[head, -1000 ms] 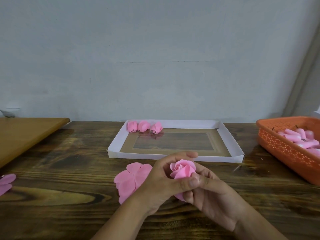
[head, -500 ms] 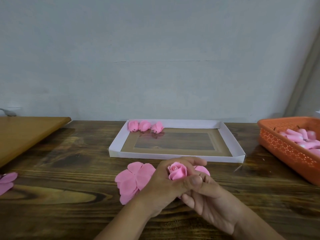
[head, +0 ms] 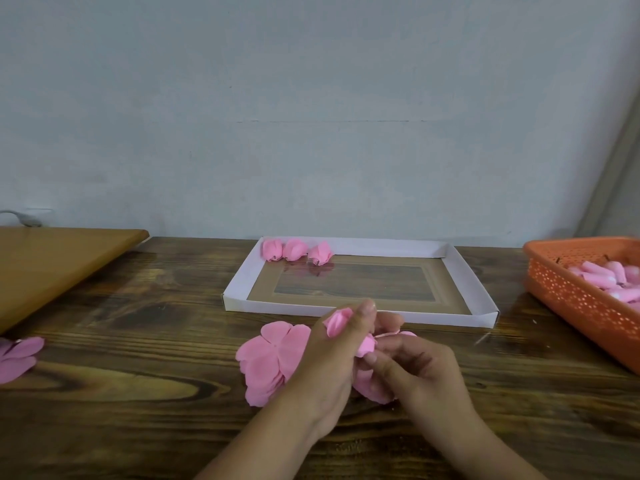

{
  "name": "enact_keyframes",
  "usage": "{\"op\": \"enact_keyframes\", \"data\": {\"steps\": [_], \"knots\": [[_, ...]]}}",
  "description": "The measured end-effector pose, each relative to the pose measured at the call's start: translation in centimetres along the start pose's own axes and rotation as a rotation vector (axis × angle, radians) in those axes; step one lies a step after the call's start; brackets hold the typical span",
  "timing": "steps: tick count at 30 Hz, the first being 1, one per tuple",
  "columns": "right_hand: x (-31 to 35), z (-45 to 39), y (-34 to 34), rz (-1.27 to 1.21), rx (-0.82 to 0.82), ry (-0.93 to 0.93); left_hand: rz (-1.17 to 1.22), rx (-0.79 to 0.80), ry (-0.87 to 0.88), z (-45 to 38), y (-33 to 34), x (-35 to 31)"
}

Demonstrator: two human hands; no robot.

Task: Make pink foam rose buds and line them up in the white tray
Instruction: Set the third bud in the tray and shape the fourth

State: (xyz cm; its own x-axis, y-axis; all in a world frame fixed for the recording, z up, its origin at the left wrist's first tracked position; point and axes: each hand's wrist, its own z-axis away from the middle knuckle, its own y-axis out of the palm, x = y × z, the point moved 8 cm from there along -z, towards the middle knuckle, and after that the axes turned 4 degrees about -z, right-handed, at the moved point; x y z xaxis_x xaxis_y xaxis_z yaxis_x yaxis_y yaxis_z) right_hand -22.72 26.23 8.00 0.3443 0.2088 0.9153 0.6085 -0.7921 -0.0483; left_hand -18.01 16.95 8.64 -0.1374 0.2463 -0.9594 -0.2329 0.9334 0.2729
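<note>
hands [head: 332,368] [head: 422,372] pinching pink rosebud [head: 341,323], three buds [head: 296,250] in tray [head: 239,287]

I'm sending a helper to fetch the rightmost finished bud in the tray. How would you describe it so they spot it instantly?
Find the white tray mid-table. Three pink buds sit in a row in its far left corner. Take the rightmost bud, the only one with empty tray on its right.

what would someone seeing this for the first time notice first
Front and centre, the left hand and right hand work a pink foam rose bud over the dark wooden table. Behind them, three finished pink buds line the far left corner of the white cardboard tray; an orange perforated plastic basket sits at right.
</note>
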Motion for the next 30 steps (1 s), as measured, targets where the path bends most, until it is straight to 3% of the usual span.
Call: {"op": "enact_keyframes", "data": {"steps": [2,4,14,20,24,30], "knots": [[1.4,0.4,-0.1,0.309,-0.010,-0.221,0.010,-0.024,-0.011,-0.1,-0.3,0.3],[2.0,0.8,0.2,0.415,0.008,-0.319,0.009,-0.037,-0.015,-0.2,-0.4,0.4],[-1.5,1.0,2.3,-0.315,0.208,0.328,0.071,0.091,0.022,0.0,0.0,-0.1],[-2.0,2.2,4.8,-0.673,0.339,0.612,0.159,0.013,0.023,-0.2,-0.8,0.0],[-2.2,2.9,4.9,-0.782,0.298,0.789,0.160,-0.031,0.036,-0.2,-0.9,0.0],[-2.3,3.1,5.0,-0.766,0.273,0.842,0.133,-0.156,0.017,-0.5,-1.5,0.4]]}}
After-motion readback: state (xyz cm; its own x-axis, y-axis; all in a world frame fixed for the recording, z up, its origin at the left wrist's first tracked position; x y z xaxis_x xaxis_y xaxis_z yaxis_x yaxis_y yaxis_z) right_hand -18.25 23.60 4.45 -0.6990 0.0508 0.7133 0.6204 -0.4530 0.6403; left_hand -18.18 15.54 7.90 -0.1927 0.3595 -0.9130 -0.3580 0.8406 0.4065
